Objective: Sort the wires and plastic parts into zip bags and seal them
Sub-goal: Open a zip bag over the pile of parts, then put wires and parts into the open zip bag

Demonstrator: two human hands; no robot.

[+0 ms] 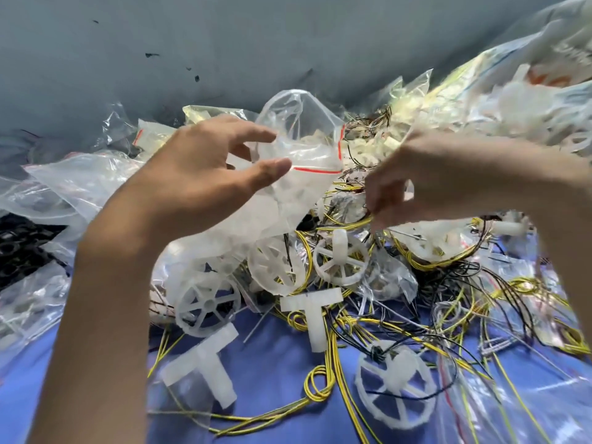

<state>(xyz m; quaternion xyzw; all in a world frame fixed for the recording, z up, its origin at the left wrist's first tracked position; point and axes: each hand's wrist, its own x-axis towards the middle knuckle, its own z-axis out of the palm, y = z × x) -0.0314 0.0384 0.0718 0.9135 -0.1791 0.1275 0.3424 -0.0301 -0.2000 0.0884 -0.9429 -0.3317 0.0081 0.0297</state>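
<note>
Nearest, on the blue counter [275,357]: white T-pieces [315,312], spoked wheels [395,382] and tangled yellow wires [320,389], with bare patches only toward the front edge. Above the heap, left hand [205,171] gripping a clear zip bag [301,149] with whitish parts inside. Just beside, right hand [442,174], blurred, pinching a yellow wire [352,223]. Behind, stuffed bags [480,88] against a grey wall [224,43].

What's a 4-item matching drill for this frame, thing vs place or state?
1 zip bag
2 yellow wire
3 spoked wheel, lower right
4 black parts

A pinched by right hand
B far left edge
C held by left hand
D on blue cloth, black wire across it

Pairs: 1-C, 2-A, 3-D, 4-B
</note>
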